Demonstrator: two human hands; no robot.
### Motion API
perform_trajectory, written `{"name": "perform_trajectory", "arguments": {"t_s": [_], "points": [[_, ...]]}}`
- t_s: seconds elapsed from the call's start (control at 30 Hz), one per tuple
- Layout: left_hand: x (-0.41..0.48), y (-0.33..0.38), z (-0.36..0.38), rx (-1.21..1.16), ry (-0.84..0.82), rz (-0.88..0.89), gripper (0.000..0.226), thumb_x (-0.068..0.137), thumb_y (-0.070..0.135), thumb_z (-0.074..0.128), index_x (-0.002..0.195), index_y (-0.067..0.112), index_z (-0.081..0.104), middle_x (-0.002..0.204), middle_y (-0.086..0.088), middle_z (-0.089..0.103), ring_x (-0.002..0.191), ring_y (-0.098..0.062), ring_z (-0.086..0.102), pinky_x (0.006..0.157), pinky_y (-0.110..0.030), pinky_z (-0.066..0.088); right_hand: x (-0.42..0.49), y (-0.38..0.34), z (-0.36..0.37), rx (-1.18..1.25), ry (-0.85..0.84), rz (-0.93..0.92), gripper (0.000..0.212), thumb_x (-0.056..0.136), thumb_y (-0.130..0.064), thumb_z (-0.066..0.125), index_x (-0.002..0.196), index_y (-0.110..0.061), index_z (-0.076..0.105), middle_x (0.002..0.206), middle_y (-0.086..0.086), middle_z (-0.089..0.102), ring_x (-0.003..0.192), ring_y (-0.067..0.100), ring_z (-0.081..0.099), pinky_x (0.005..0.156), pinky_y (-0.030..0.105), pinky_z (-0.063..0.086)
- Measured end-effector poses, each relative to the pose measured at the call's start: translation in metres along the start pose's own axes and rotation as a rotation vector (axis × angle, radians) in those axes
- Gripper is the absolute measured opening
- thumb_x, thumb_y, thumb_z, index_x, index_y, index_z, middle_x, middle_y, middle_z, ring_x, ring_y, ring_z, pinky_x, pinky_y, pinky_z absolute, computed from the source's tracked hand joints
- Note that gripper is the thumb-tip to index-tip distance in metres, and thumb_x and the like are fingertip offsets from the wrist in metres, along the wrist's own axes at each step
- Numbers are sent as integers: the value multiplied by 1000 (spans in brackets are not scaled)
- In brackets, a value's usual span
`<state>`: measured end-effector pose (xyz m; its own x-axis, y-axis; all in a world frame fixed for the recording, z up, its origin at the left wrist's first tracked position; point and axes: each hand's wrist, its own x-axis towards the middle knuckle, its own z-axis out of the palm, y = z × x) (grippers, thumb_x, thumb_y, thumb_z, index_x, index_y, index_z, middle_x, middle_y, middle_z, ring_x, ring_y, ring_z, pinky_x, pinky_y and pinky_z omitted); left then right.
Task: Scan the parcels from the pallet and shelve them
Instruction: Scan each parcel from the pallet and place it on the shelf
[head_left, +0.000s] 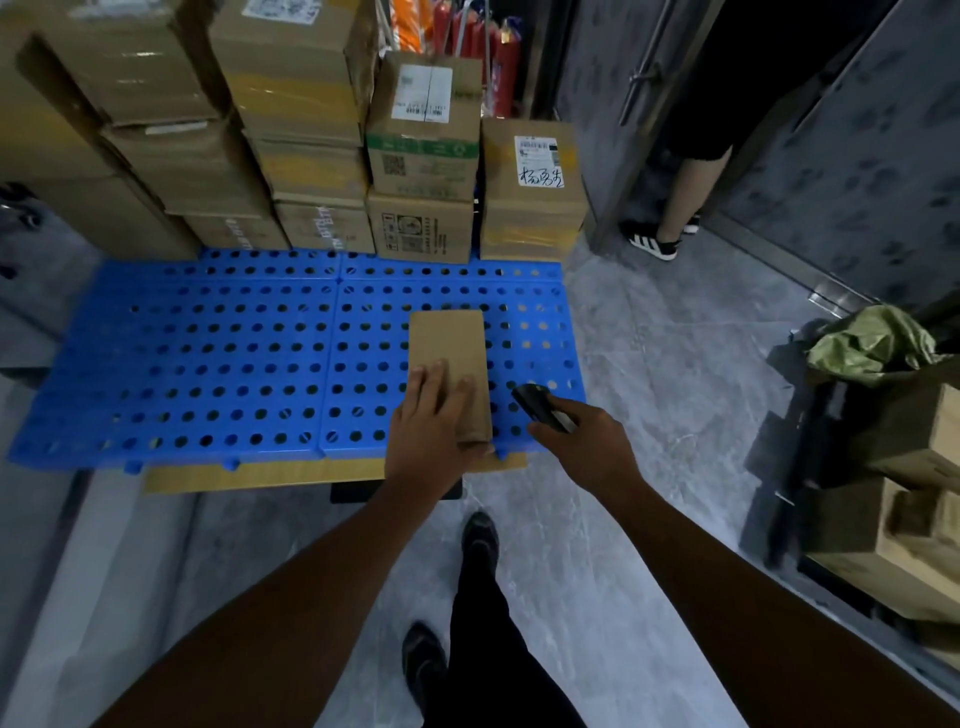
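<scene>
My left hand (431, 421) grips the parcel (448, 348) above the pallet's (208, 353) front edge; my right hand (589, 444) clutches the scanner (537, 408); open pallet leftward.

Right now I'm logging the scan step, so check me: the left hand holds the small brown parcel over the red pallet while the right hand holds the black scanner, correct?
Not quite: the head view shows the pallet is blue, not red. The rest stands: the left hand holds the small brown parcel over it while the right hand holds the black scanner.
</scene>
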<state>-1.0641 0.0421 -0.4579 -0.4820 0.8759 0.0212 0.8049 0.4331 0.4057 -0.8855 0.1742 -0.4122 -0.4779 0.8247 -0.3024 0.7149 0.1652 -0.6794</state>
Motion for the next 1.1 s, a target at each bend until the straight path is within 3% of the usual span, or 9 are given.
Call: {"name": "perform_trajectory", "arguments": {"t_s": [0.1,0.23,0.37,0.53,0.6,0.7,0.87,1.0,1.1], "points": [[-6,-15,-2,-222,111,-22,97,73,65,78,153,23,44,166,-7,25,154,-33,16,119,-57,29,4,-4,-2,4,-10,-10,62,81,-53,74,138,-35,59,111,-3,71,69,7,64,54,18,43],[-20,-43,-23,-604,99,-205,107,71,72,79,155,54,15,161,10,25,146,-14,31,111,-42,39,9,-10,0,-11,-24,-60,61,82,-52,74,139,-35,58,117,-5,70,64,5,60,51,18,42],[-29,-66,-35,-410,65,-71,76,91,49,70,152,56,26,169,4,10,151,-20,27,105,-51,50,10,-17,10,-24,-44,-105,62,82,-52,74,139,-34,59,114,-9,70,63,2,62,55,17,48],[-22,-57,-23,-329,83,-191,97,71,49,89,150,41,35,169,-2,-9,152,-11,6,110,-29,29,10,-28,27,-25,-84,-122,61,82,-47,76,138,-30,60,104,-10,72,63,0,64,52,10,43],[-16,-54,-21,-381,132,-219,91,70,44,91,144,43,37,168,-1,1,145,-6,18,107,-24,30,10,-33,30,12,-106,-114,59,82,-43,78,136,-28,61,84,-17,67,58,-3,64,44,9,41],[-14,-55,-24,-596,219,-249,76,65,53,88,126,40,45,150,-2,29,124,1,41,100,-11,44,14,-41,30,-45,-120,-146,59,81,-47,78,136,-32,61,98,-6,70,61,1,66,47,10,45],[-32,-80,-22,-727,196,-249,82,75,57,79,140,26,40,158,26,29,141,-6,42,111,-46,47,22,-53,25,-113,-90,-235,55,80,-48,78,130,-31,65,103,-6,74,81,6,68,74,23,57],[-40,-89,-33,-569,319,-155,86,81,66,69,151,48,22,171,3,7,155,-21,22,116,-48,38,26,-52,27,-133,-97,-232,56,79,-49,78,130,-31,66,106,-6,74,87,9,68,79,36,60],[-33,-90,-37,-281,327,-88,95,78,67,70,158,38,27,172,-2,1,158,-30,1,120,-52,22,27,-53,30,-159,-132,-227,59,80,-49,78,134,-30,63,110,-7,72,83,6,67,74,28,59]]}}
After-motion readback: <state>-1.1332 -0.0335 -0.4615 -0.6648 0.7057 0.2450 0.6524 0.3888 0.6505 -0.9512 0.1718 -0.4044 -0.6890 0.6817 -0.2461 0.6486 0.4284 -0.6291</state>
